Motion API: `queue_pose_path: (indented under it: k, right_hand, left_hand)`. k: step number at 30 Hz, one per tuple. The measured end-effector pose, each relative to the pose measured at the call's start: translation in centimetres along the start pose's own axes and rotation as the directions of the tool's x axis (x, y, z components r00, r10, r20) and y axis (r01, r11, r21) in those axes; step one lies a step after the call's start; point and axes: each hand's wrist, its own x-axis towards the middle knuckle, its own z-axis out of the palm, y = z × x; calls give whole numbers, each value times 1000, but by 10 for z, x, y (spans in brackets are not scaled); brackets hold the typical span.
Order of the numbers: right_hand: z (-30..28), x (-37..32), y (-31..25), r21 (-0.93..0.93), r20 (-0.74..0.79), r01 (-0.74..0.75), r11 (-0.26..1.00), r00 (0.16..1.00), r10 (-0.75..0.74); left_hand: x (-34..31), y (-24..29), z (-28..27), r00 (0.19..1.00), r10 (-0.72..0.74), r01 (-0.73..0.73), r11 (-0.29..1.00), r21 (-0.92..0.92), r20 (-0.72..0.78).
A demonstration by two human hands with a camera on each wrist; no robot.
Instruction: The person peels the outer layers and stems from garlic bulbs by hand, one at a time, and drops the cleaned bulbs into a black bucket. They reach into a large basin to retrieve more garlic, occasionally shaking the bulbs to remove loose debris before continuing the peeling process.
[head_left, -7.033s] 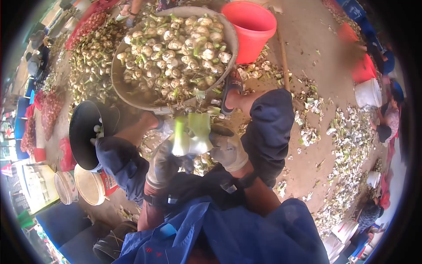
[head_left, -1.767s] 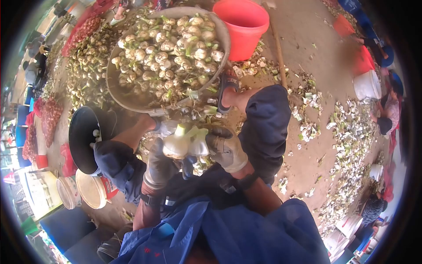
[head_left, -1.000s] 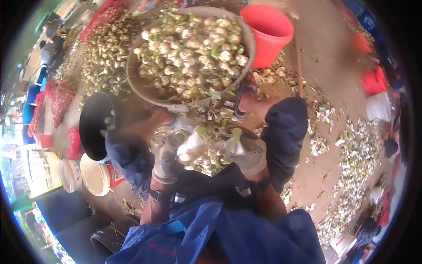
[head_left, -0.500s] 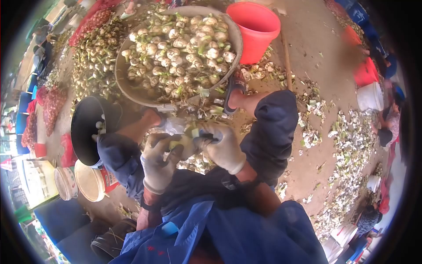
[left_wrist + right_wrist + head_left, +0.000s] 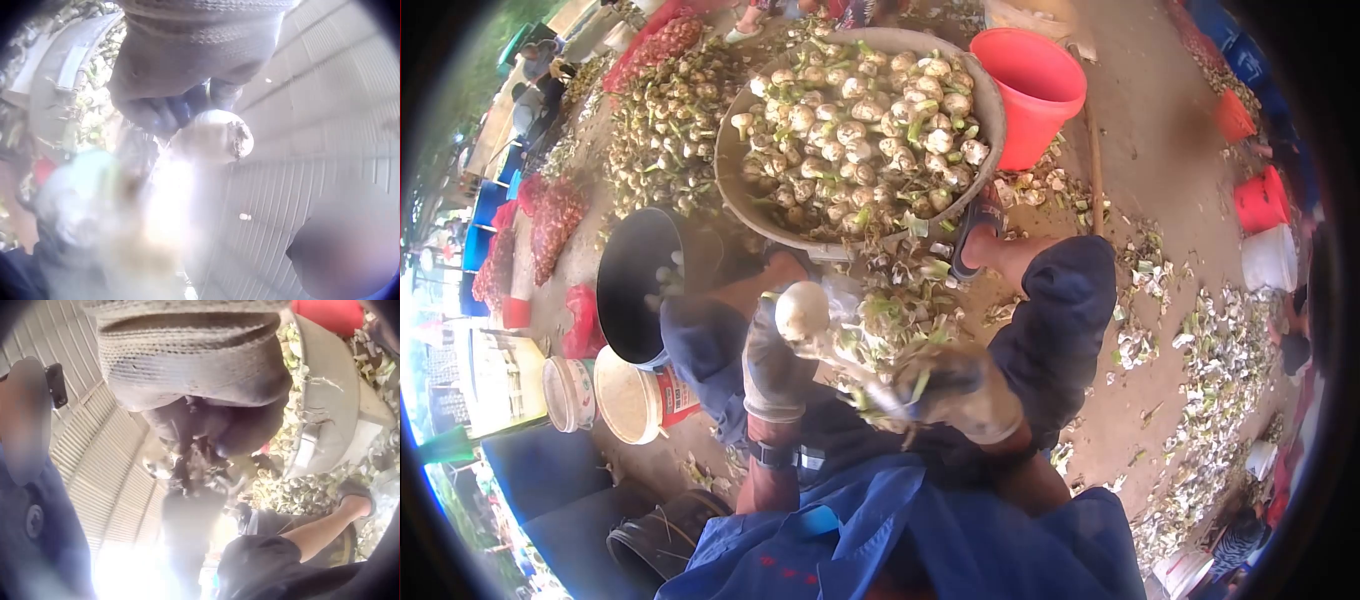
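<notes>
My left hand [image 5: 774, 365], in a pale work glove, grips a white garlic bulb [image 5: 802, 310] held up between the knees. In the left wrist view the same garlic bulb [image 5: 212, 139] shows its root end beside the dark fingertips. To the right, my gloved right hand [image 5: 965, 392] is curled round loose garlic peel [image 5: 865, 385], which trails toward the bulb, blurred. Scraps of peel poke out under the fingers of my right hand [image 5: 194, 381] in the right wrist view; the fingertips there are partly hidden.
A wide tub [image 5: 735, 195] heaped with garlic bulbs stands ahead, a red bucket [image 5: 1030, 105] at its right. By the left knee a black bucket [image 5: 635, 300] holds a few white bulbs. Peel litter [image 5: 1220, 390] covers the ground at right, and lidded pails [image 5: 625, 395] stand at left.
Earlier the two hands hold a garlic bulb together, with thick green stem and leaf. Now the left hand holds up a bare white bulb, and the right has moved down and away with peel.
</notes>
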Motion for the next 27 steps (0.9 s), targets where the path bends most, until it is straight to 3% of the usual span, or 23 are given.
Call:
queue_pose_path:
  k: [1, 2, 4, 5, 6, 8, 9, 10, 11, 12, 13, 14, 16, 17, 18, 20, 21, 22, 23, 24, 25, 26, 27]
  right_hand:
    - [-9, 1, -8, 128, 67, 43, 991, 996, -52]
    - [-13, 0, -14, 125, 67, 40, 991, 997, -49]
    - [-19, 0, -26, 277, -237, 167, 946, 966, -100]
    - [-21, 1, -30, 334, -384, 243, 911, 918, -104]
    - [-21, 4, -33, 378, -521, 325, 867, 849, -91]
    - [-38, 14, -14, 480, -534, 352, 804, 844, -51]
    - [-45, 17, -5, 264, -568, 198, 944, 823, -14]
    - [-51, 19, 6, 37, -611, 14, 999, 792, 12]
    - [-55, 17, 27, -7, -635, -101, 995, 769, 74]
    - [-47, 15, 30, -282, -607, -287, 915, 793, 61]
    - [-45, 16, 37, -683, -407, -229, 694, 908, -102]
    - [-43, 15, 43, -938, -146, -84, 337, 976, -164]
    - [-10, 22, 40, -985, -91, -64, 162, 982, -166]
    - [3, 28, 35, -972, -120, -94, 214, 986, -112]
    - [13, 35, 37, -936, -114, -28, 351, 968, -225]
    - [28, 48, 26, -955, -29, 77, 285, 936, -351]
    - [28, 52, 26, -968, -8, 86, 236, 929, -370]
    - [26, 55, 26, -977, 19, 100, 188, 921, -390]
    - [21, 56, 25, -971, 3, 100, 217, 913, -407]
    - [10, 55, 24, -972, 10, 106, 209, 911, -413]
    - [-3, 53, 22, -900, -95, 81, 428, 922, -375]
    - [-12, 52, 23, -780, -188, 52, 624, 931, -312]
    - [-8, 51, 21, -228, -455, -78, 970, 890, -35]
  left_hand:
    - [0, -1, -1, 1000, 6, -6, 999, 36, -1]
    - [0, -3, -2, 1000, 14, -13, 997, 71, -3]
    - [4, -5, -15, 999, 4, -6, 999, -42, -36]
    - [4, -4, -20, 991, 128, -89, 854, 512, -43]
    - [3, -3, -24, 972, 235, -115, 422, 899, 14]
    - [0, 0, -29, 959, 283, -132, 485, 864, -13]
    - [-1, 1, -31, 947, 319, -147, 543, 827, -42]
    - [-3, 6, -20, 945, 324, -147, 540, 829, -44]
    - [-7, 13, -8, 909, 410, -179, 231, 956, 71]
    - [-7, 20, -1, 867, 453, -178, -108, 978, 208]
    - [0, 18, -15, 797, 557, -162, -175, 971, 234]
    - [-4, 20, -17, 799, 555, -156, -179, 971, 231]
    - [-6, 18, 4, 820, 516, -157, -209, 965, 245]
    - [-9, 13, -14, 876, 445, -129, -159, 979, 188]
    - [-14, 6, -12, 883, 430, -139, -142, 980, 188]
    - [-17, -7, -5, 921, 339, -203, -7, 979, 193]
    - [-12, -24, -2, 935, 354, -184, 566, 804, -36]
    - [-17, -22, 17, 883, 379, -278, -53, 959, 277]
    - [-18, -30, 2, 929, 364, -182, 298, 937, 65]
    - [-18, -36, -13, 953, 272, -62, 609, 791, -134]
    - [-17, -34, -10, 952, 277, -69, 609, 790, -130]
    - [-18, -31, -5, 941, 334, -137, 527, 839, -56]
    - [-19, -28, 1, 923, 384, -202, 438, 876, 21]
